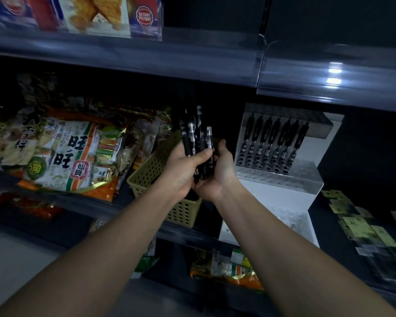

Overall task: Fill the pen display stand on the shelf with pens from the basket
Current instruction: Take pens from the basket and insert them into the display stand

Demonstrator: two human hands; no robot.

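Observation:
A bundle of several black pens (196,136) stands upright between both hands above the yellow perforated basket (151,170) on the middle shelf. My left hand (183,168) grips the bundle from the left, thumb across the front. My right hand (217,172) cups the pens from the right and below. Just right of the hands stands the clear tiered pen display stand (306,179) on a white base; its upper row holds several black pens (274,138), and the lower tiers show bare holes.
Snack bags (64,152) crowd the shelf left of the basket. An upper shelf lip (192,65) overhangs the hands. Yellow-green packets (361,223) lie right of the stand. More snack bags (229,268) sit on the shelf below.

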